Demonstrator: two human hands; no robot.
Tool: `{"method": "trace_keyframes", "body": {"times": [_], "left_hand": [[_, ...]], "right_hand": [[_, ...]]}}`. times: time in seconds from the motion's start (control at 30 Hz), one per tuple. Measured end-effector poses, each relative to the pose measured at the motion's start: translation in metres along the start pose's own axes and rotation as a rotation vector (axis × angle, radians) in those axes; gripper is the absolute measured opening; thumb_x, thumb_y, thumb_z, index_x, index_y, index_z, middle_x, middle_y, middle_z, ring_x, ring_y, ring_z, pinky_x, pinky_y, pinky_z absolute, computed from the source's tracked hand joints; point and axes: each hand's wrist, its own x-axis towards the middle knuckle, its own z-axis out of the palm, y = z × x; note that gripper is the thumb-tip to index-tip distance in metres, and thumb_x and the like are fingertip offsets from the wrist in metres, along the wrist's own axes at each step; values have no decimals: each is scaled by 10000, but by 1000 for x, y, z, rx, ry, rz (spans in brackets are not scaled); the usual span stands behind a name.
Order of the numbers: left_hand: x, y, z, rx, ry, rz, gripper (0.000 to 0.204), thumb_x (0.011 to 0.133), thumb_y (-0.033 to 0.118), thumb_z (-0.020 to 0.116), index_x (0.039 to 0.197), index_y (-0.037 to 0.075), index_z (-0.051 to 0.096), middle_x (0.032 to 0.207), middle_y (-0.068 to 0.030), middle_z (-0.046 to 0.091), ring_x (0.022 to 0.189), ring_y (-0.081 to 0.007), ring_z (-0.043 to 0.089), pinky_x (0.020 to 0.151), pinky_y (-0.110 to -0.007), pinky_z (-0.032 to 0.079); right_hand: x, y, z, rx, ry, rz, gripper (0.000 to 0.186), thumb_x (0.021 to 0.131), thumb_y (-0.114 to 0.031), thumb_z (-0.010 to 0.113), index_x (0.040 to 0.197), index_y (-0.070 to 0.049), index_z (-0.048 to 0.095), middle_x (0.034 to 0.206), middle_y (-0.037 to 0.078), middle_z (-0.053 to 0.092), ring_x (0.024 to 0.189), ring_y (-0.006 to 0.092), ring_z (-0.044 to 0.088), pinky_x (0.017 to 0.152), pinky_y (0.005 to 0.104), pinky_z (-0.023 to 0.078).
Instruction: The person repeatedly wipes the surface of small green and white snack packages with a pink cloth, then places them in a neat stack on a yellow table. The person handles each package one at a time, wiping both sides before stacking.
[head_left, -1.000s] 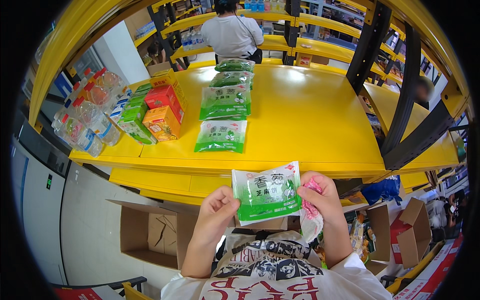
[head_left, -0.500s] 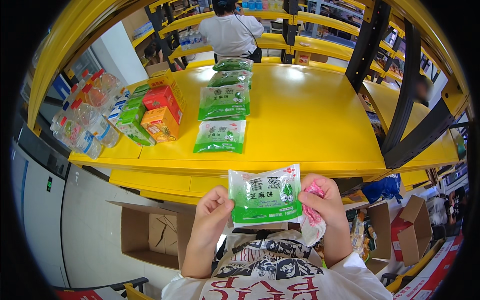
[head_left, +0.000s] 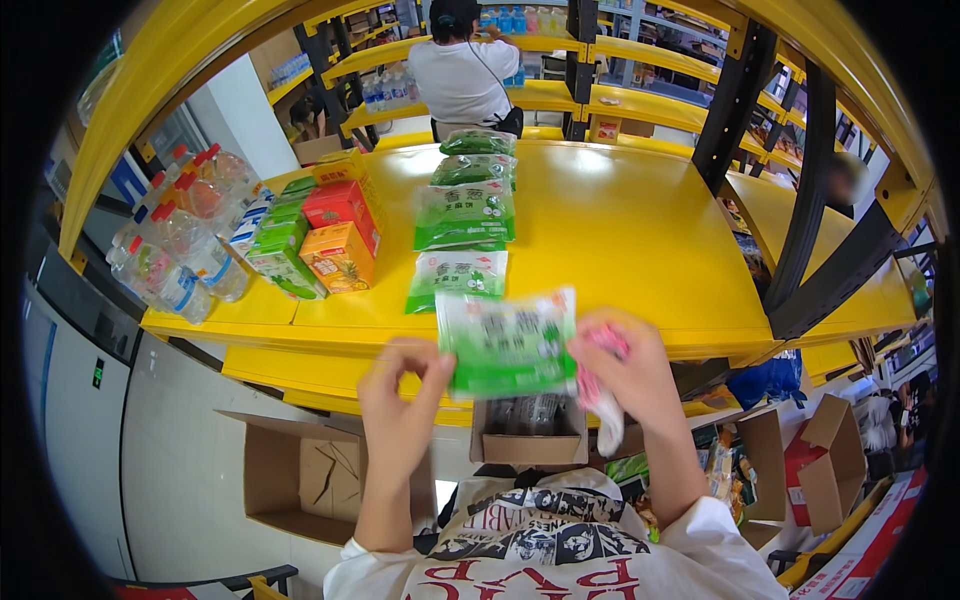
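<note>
A green and white snack packet [head_left: 508,345], slightly blurred, is held up in front of the yellow shelf's near edge. My left hand [head_left: 400,395] pinches its left edge between thumb and curled fingers. On the opposite edge, my right hand [head_left: 635,370] grips the packet and also has a crumpled pink and white cloth [head_left: 603,390] tucked in its fingers, one end hanging down. Just beyond lies a matching packet [head_left: 457,280]. A row of similar packets [head_left: 465,215] runs back from it, some overlapping in a stack.
Left on the yellow shelf [head_left: 620,240] stand juice cartons [head_left: 338,258] and clear bottles with red caps [head_left: 190,245]. Black posts [head_left: 735,100] rise at the right. Open cardboard boxes [head_left: 300,475] sit below. A person in white [head_left: 460,80] is at the far racks.
Both hands have lifted the packet forward and slightly left, toward the row on the shelf. The cloth moved along with my right hand. A cardboard box below now shows more.
</note>
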Motion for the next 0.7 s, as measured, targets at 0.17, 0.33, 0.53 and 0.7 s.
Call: {"method": "trace_keyframes", "body": {"times": [0.17, 0.33, 0.53, 0.7], "left_hand": [[70, 3, -6, 384, 107, 124, 111, 784, 50, 612, 822, 4, 519, 667, -67, 555, 598, -121, 522, 563, -242, 422], [89, -40, -10, 593, 79, 195, 125, 793, 108, 599, 845, 27, 520, 701, -116, 545, 630, -265, 545, 571, -343, 435], [12, -22, 1, 509, -43, 376, 110, 784, 123, 584, 816, 34, 528, 794, -127, 531, 737, -302, 540, 660, -366, 435], [-62, -101, 40, 571, -693, 366, 190, 728, 208, 634, 812, 58, 552, 829, -100, 587, 833, -275, 561, 684, -363, 438]], "right_hand": [[70, -13, 36, -344, 99, -129, 188, 769, -166, 617, 855, -2, 580, 745, 95, 604, 661, 175, 585, 625, 278, 453], [91, 11, 45, -641, 205, -248, 189, 785, -173, 595, 877, -9, 574, 747, 132, 599, 678, 239, 599, 639, 293, 455], [10, 4, 33, -379, 152, -69, 167, 819, -141, 559, 936, -22, 556, 777, 137, 605, 731, 232, 606, 672, 290, 458], [-60, 93, 25, -1068, -173, -106, 238, 730, -134, 571, 954, -57, 593, 811, 114, 607, 761, 235, 610, 678, 326, 495]]}}
